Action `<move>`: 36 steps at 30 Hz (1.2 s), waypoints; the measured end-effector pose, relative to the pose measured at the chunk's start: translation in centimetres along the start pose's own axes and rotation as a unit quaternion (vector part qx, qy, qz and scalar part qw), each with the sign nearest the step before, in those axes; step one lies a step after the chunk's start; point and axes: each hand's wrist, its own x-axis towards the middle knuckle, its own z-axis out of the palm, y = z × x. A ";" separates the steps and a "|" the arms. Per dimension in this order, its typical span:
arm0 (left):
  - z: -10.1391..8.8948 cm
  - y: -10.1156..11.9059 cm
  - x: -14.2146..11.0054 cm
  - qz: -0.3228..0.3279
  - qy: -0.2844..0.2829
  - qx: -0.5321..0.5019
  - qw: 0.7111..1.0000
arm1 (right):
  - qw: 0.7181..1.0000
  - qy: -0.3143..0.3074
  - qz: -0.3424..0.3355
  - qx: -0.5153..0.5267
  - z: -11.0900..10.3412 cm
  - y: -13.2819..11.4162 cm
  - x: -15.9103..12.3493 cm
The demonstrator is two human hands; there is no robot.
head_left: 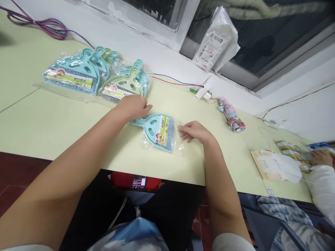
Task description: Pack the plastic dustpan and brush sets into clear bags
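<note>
A small light-blue dustpan and brush set [151, 129] in a clear plastic bag lies on the table before me, its handle toward the left. My left hand [134, 105] is over the handle end with curled fingers; whatever they grip is hidden. At the brush end, my right hand [193, 131] hovers beside the bag's edge, fingers loosely bent and apart, with nothing visible in them. Behind my left hand sit more bagged sets, a green dustpan [125, 82] in front of blue ones, and a blue dustpan [73, 71] at the left.
A patterned cloth bundle [231, 115] lies at the back right, near a white plug [203, 91] with wires. Farther right are a paper packet [276, 166] and a co-worker's hand [321, 157] by yellow packages. A phone [139, 182] rests below the table edge [178, 179].
</note>
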 end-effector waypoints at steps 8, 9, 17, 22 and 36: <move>-2.2 -3.8 -0.9 0.027 -0.239 -0.112 0.964 | 0.999 -0.038 0.005 0.025 0.2 0.6 1.1; -2.2 -4.0 -0.9 0.025 -0.252 -0.129 0.959 | 0.999 -0.037 0.005 0.025 0.1 0.6 1.1; -2.5 -4.4 -0.9 -0.003 -0.278 -0.175 0.944 | 0.999 -0.047 0.002 0.022 -0.1 0.8 1.2; -2.5 -4.8 -0.8 -0.005 -0.287 -0.174 0.942 | 0.999 -0.046 0.005 0.013 -0.1 0.8 1.2; -2.5 -5.1 -0.5 -0.005 -0.309 -0.191 0.932 | 0.999 -0.040 0.010 -0.002 0.1 0.3 0.9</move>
